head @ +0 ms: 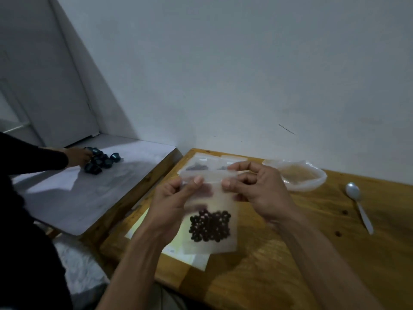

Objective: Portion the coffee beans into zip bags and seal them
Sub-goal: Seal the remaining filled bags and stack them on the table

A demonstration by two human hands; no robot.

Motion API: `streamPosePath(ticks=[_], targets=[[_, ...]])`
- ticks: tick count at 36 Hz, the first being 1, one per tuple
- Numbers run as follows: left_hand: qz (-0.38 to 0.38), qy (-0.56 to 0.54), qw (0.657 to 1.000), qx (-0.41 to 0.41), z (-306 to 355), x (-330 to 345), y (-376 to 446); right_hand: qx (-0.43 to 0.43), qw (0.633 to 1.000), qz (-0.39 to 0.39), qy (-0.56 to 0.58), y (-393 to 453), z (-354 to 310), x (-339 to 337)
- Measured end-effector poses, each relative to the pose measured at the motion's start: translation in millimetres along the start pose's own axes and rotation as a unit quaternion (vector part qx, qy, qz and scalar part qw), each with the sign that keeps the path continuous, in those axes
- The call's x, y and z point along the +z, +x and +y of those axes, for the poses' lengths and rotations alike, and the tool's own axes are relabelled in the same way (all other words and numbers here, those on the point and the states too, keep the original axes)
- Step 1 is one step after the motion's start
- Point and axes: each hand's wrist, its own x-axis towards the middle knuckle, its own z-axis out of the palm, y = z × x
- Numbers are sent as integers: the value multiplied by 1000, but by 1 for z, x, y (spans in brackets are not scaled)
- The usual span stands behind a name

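Head view: sealing step in hand. The left hand (pixel 176 195) and right hand (pixel 252 186) hold a small clear plastic zip bag (pixel 210 211) upright above the wooden table (pixel 312 253), each pinching the top strip between thumb and curled fingers (pixel 198 180), thumbs close together near the middle. A dark cluster of coffee beans (pixel 210 225) sits at the bag's bottom. Can't tell whether the zip is closed yet.

Next move likely: run the pinch along the strip to both ends, then set the bag down.

Containers: flat clear bags (pixel 202 165) lie behind, showing dark patches. A crumpled clear plastic bag (pixel 299 175) is right; contents unclear. A white plastic spoon (pixel 359 204) lies apart.
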Motion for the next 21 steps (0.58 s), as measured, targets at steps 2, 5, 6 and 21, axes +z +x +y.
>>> streamPosePath(ticks=[2, 5, 6, 21], targets=[[10, -4, 1000, -13, 7, -15, -4, -2, 1000, -16, 16, 8, -1, 19], [53, 9, 998, -16, 15, -39, -11, 1, 999, -46, 18, 20, 0, 49], [73, 15, 997, -13, 17, -46, -14, 4, 998, -58, 11, 24, 1, 59], [339, -22, 940, -19, 14, -170, -25, 5, 902, -135, -409, 78, 91, 131]])
